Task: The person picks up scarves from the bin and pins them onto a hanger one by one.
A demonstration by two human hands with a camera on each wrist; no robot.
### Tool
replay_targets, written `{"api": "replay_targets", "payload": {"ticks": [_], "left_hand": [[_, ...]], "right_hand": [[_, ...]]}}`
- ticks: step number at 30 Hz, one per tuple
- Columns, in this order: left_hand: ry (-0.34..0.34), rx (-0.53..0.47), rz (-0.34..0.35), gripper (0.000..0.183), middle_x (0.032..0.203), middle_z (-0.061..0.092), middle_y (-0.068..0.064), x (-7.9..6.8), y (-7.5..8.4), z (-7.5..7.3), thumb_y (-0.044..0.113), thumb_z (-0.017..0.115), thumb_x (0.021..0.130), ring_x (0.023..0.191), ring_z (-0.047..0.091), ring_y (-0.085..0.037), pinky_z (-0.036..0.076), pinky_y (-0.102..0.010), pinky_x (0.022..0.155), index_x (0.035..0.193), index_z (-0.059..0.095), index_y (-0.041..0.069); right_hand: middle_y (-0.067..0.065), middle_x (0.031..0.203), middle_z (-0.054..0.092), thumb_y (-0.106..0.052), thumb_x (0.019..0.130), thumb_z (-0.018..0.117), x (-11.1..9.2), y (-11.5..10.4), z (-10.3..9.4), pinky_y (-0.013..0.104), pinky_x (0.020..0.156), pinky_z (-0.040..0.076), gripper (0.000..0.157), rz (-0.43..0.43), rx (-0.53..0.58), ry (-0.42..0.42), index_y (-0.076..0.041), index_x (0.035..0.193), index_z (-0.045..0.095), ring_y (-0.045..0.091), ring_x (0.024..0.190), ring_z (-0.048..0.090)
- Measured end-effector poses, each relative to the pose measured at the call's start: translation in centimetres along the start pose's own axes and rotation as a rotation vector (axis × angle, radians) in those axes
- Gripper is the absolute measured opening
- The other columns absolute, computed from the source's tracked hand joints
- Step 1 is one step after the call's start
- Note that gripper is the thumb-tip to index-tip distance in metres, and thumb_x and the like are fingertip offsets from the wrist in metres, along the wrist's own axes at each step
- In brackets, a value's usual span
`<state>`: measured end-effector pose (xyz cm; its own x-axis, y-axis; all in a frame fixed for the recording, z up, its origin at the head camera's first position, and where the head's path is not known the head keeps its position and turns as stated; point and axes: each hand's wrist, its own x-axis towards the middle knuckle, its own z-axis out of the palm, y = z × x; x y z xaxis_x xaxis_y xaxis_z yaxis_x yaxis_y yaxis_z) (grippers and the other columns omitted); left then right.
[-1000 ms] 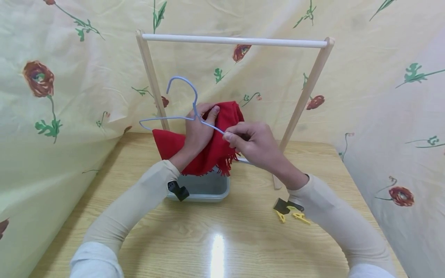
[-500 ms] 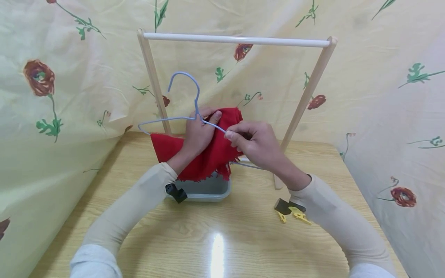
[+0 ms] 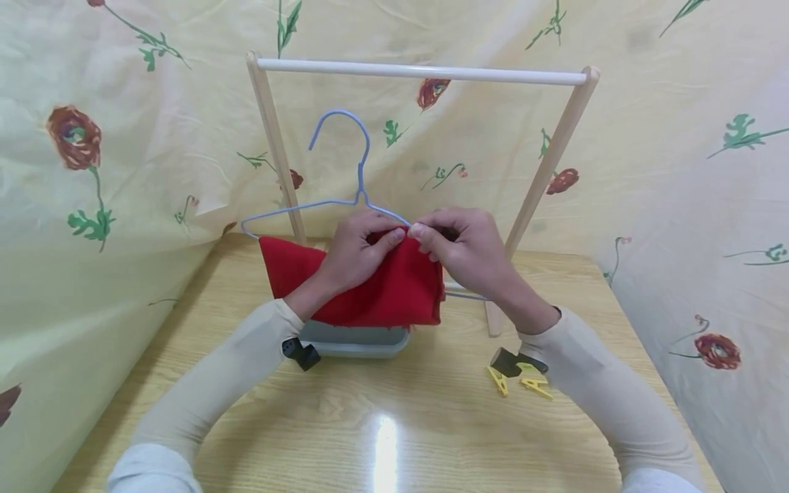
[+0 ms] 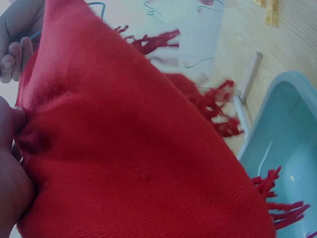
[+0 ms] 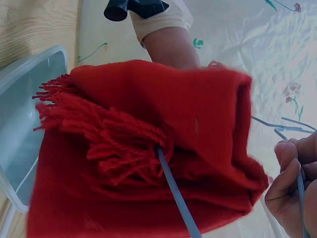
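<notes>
A red fringed scarf [image 3: 394, 291] hangs folded over the lower part of a light-blue wire hanger [image 3: 362, 179], its hook pointing up. Pinching the scarf's upper edge is my left hand [image 3: 354, 252], just under the hanger's right shoulder. My right hand [image 3: 471, 246] pinches that shoulder wire close beside the left fingertips. In the right wrist view, the hanger's bottom bar [image 5: 176, 193] comes out of the scarf [image 5: 198, 114] near its bunched fringe, and the right hand [image 5: 292, 178] grips the wire. The scarf [image 4: 133, 129] covers part of the left hand [image 4: 12, 173] in the left wrist view.
Behind the hands stands a wooden rack with a white rod [image 3: 419, 70] across its top. A grey-blue basin [image 3: 354, 350] sits on the table [image 3: 296, 424] below the scarf. Yellow clothespins [image 3: 536, 388] lie by the right wrist. Floral cloth surrounds the table.
My left hand has moved from the hanger's neck rightward to the scarf's upper edge, beside the right hand. The scarf now spreads lower and further right. The hook has shifted up and right.
</notes>
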<state>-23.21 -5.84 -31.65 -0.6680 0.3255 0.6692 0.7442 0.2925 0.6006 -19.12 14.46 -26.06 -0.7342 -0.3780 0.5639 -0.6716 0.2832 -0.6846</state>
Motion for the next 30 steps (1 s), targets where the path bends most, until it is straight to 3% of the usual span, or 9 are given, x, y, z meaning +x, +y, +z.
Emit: {"api": "replay_targets", "payload": {"ticks": [8, 13, 17, 22, 30], "left_hand": [[-0.118, 0.033, 0.129, 0.018, 0.102, 0.074, -0.005, -1.2, 0.3, -0.4, 0.008, 0.074, 0.093, 0.097, 0.060, -0.016, 0.051, -0.033, 0.082, 0.110, 0.079, 0.004], [-0.179, 0.064, 0.266, 0.020, 0.101, 0.074, -0.008, -1.6, 0.3, -0.3, 0.006, 0.078, 0.089, 0.093, 0.063, -0.017, 0.053, -0.030, 0.079, 0.108, 0.079, 0.002], [-0.250, 0.148, 0.372, 0.019, 0.101, 0.074, -0.007, -1.8, 0.3, 0.1, 0.012, 0.079, 0.089, 0.092, 0.066, -0.017, 0.055, -0.028, 0.081, 0.106, 0.080, 0.004], [-0.285, 0.221, 0.393, 0.024, 0.106, 0.074, -0.006, -2.3, 0.3, 0.5, 0.019, 0.079, 0.089, 0.096, 0.067, -0.016, 0.054, -0.028, 0.086, 0.109, 0.078, 0.006], [-0.287, 0.343, 0.430, 0.055, 0.124, 0.066, -0.008, -3.5, 0.2, 0.7, 0.037, 0.088, 0.080, 0.111, 0.061, -0.019, 0.053, -0.032, 0.092, 0.121, 0.066, 0.007]], "right_hand": [[0.009, 0.072, 0.064, 0.002, 0.094, 0.069, 0.1, -0.1, -0.5, 0.023, 0.054, 0.050, 0.007, 0.001, -0.015, 0.019, 0.005, 0.093, 0.076, 0.017, 0.060, 0.058], [0.010, 0.073, 0.065, 0.002, 0.094, 0.070, 0.2, -0.3, -0.5, 0.022, 0.056, 0.052, 0.007, 0.006, -0.016, 0.023, 0.005, 0.092, 0.076, 0.016, 0.060, 0.060], [0.011, 0.073, 0.066, 0.003, 0.093, 0.070, 0.2, -0.5, -0.5, 0.023, 0.059, 0.054, 0.007, 0.012, -0.004, 0.031, 0.006, 0.092, 0.076, 0.017, 0.059, 0.060], [0.011, 0.073, 0.065, 0.002, 0.094, 0.070, 0.2, -0.5, -0.5, 0.023, 0.059, 0.054, 0.007, 0.020, -0.007, 0.029, 0.005, 0.091, 0.076, 0.019, 0.059, 0.060], [0.012, 0.073, 0.065, 0.002, 0.094, 0.070, 0.2, -0.4, -0.6, 0.022, 0.060, 0.054, 0.008, 0.026, -0.016, 0.025, 0.006, 0.091, 0.076, 0.024, 0.060, 0.061]]}}
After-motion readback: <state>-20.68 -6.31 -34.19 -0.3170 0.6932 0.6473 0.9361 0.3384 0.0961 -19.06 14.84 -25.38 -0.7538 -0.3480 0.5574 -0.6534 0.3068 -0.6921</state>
